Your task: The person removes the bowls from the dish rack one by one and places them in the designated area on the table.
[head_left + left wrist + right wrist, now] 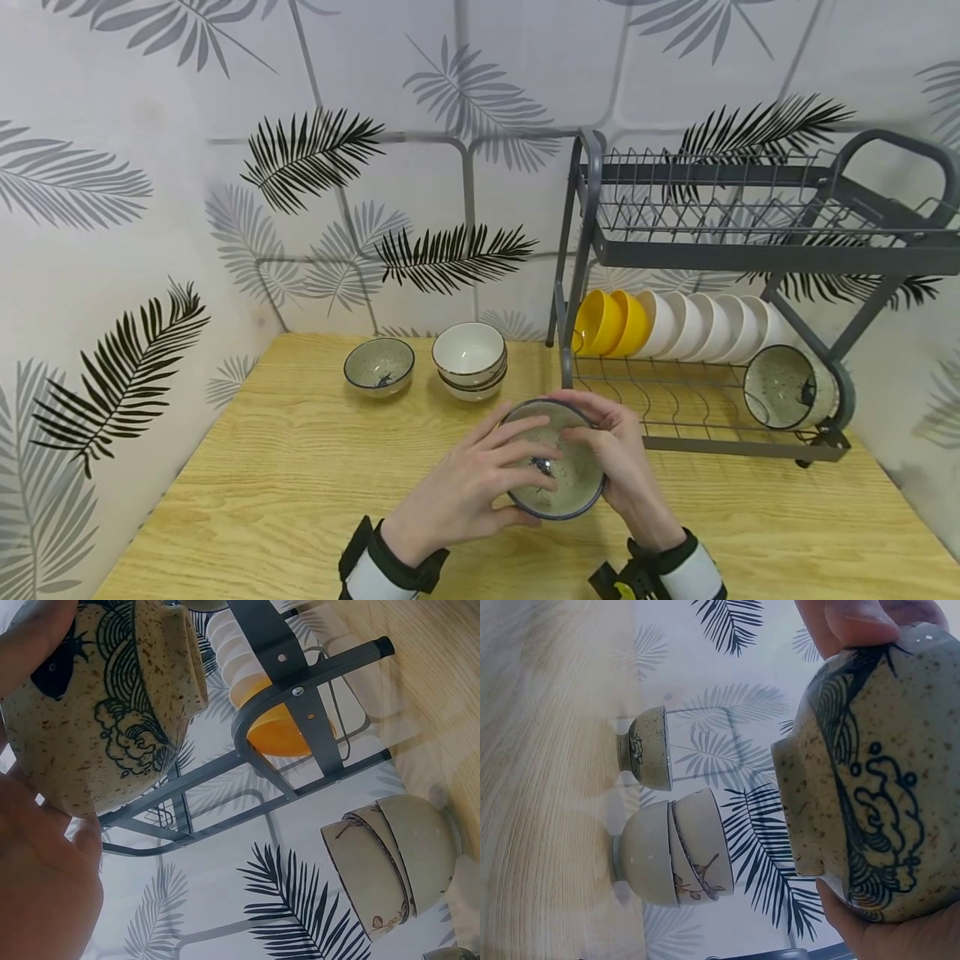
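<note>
Both hands hold a speckled beige bowl (573, 477) with a dark blue rim over the table, its opening tilted up toward the head camera. The left hand (463, 483) grips its left side, fingers spread over the opening and thumb low by the rim. On the far right side, the right hand (626, 462) grips the wall with the thumb over the inside and the other fingers behind. Blue waves and a fish decorate the outer wall of the bowl (112, 712) in the left wrist view. Its foot shows on the bowl (885, 795) in the right wrist view.
Left of centre stand a similar speckled bowl (378, 367) and a stack of white bowls (471, 358). A grey two-tier dish rack (750, 254) at the right holds yellow bowls (597, 323), several white bowls (701, 327) and another speckled bowl (780, 387) below. Patterned wall behind.
</note>
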`<state>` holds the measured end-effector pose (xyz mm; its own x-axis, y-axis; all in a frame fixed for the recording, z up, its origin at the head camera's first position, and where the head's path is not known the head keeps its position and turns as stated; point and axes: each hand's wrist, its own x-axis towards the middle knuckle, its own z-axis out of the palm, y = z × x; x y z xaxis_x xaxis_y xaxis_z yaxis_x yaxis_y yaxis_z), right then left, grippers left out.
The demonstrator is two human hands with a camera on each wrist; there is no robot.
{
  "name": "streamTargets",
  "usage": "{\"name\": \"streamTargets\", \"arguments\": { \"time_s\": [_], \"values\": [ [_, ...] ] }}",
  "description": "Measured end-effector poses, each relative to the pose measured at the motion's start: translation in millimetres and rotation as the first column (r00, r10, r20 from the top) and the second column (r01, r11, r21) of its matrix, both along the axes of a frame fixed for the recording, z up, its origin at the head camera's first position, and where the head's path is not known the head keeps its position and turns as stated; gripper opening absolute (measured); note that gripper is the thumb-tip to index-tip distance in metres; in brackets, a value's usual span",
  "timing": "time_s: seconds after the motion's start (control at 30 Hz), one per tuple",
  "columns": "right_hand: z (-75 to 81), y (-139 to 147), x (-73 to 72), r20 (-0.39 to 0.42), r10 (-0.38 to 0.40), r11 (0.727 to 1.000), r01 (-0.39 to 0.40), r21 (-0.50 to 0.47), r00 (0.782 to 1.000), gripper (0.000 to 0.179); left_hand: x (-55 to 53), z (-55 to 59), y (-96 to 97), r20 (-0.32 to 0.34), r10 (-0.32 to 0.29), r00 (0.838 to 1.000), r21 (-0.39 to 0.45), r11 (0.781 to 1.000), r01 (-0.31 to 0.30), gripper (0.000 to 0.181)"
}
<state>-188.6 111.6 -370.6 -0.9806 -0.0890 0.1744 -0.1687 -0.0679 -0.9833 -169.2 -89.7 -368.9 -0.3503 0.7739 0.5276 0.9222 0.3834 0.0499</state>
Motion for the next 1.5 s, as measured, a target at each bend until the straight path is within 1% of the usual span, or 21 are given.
{"name": "streamTargets", "arguments": {
  "time_s": [0.03,0.1,0.2,0.43,0.5,0.6,0.67,0.87,1.1,1.33,1.5],
  "values": [
    [0.2,0.0,0.1,-0.001,-0.003,1.000,0.003,0.002,1.000,0.041,0.0,-0.1,0.1,0.006,-0.002,1.000,0.001,1.000,0.002,0.037],
    [0.3,0.2,0.3,-0.002,-0.006,1.000,0.006,0.004,1.000,0.040,-0.2,-0.7,0.1,-0.007,-0.002,1.000,-0.004,1.000,0.002,0.034],
    [0.7,0.7,0.5,-0.002,0.004,1.000,-0.004,-0.003,1.000,0.040,-0.6,-1.1,0.3,-0.005,-0.018,1.000,0.004,1.000,0.018,0.030],
    [0.6,1.6,0.9,-0.006,0.043,0.999,-0.043,-0.017,0.999,0.041,-1.5,-2.6,0.6,-0.058,-0.043,0.997,0.032,0.999,0.044,0.021],
    [0.5,1.5,0.9,-0.013,0.049,0.999,-0.050,-0.013,0.999,0.041,-1.5,-2.8,1.0,-0.057,-0.047,0.997,0.044,0.998,0.049,0.019],
    [0.1,1.0,0.9,-0.026,0.059,0.998,-0.060,-0.008,0.998,0.041,-0.6,-2.9,1.3,-0.032,-0.056,0.998,0.066,0.996,0.058,0.017],
    [-0.1,0.6,1.0,-0.032,0.064,0.998,-0.065,-0.003,0.997,0.042,0.2,-2.5,1.4,-0.031,-0.060,0.998,0.069,0.996,0.062,0.016],
    [-0.7,-0.3,1.2,-0.041,0.082,0.997,-0.082,-0.007,0.996,0.044,1.7,-1.9,0.0,-0.045,-0.048,0.998,0.055,0.997,0.050,0.014],
    [-1.1,-1.3,1.3,-0.038,0.089,0.996,-0.089,-0.016,0.995,0.045,2.8,-1.1,-0.3,-0.048,-0.041,0.998,0.066,0.997,0.044,0.013],
    [-2.2,0.3,0.3,-0.054,0.101,0.995,-0.102,-0.016,0.993,0.041,3.4,-0.6,0.4,-0.100,-0.025,0.995,0.067,0.997,0.032,0.011],
    [-4.5,1.0,-2.5,-0.064,0.120,0.992,-0.123,-0.035,0.991,0.037,4.6,0.4,0.4,-0.076,-0.003,0.997,0.057,0.998,0.008,0.011]
  ]
}}
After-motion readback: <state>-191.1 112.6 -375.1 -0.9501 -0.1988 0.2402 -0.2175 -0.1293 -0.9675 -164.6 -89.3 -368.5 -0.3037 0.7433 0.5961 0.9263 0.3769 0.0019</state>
